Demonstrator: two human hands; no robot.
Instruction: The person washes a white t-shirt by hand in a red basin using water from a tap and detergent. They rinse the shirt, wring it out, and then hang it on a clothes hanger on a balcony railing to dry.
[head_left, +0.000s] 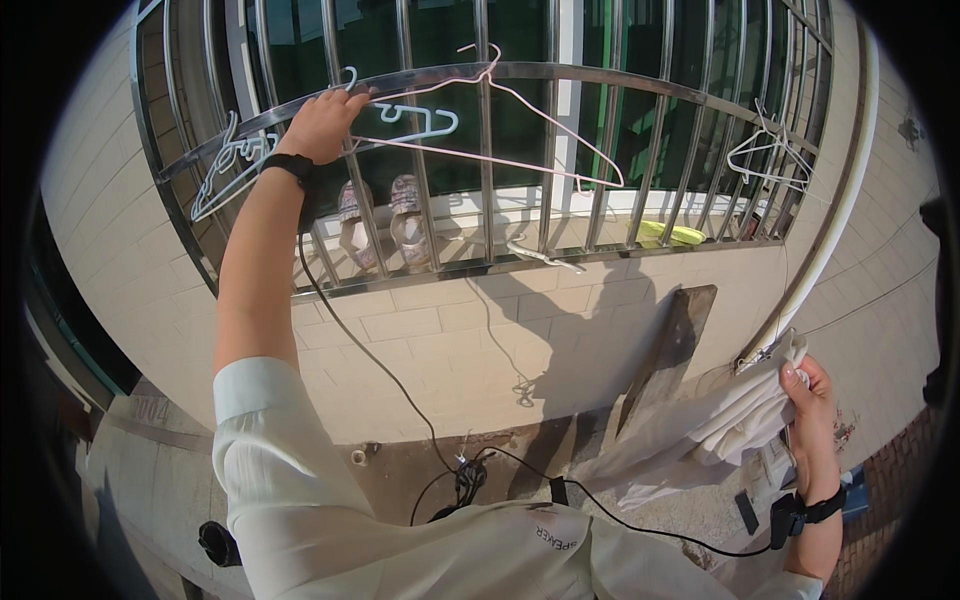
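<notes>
At the metal window grille (600, 73), my left hand (321, 126) is closed at the neck of a light blue plastic clothes hanger (420, 122). The hanger's hook shows just above my fingers, and my hand hides its middle. A pink hanger (480, 155) hangs from the rail immediately to the right. Off to the right and lower, my right hand (810, 397) grips a bunched, off-white garment (739, 431) by its upper end, with the cloth draping down to the left.
More light blue hangers (234, 169) hang at the left, white hangers (772, 156) at the right. Behind the bars are patterned shoes (409, 217) and a yellow-green item (671, 232). A wooden board (667, 352) leans on the wall. Black cables (375, 360) run to both wrists.
</notes>
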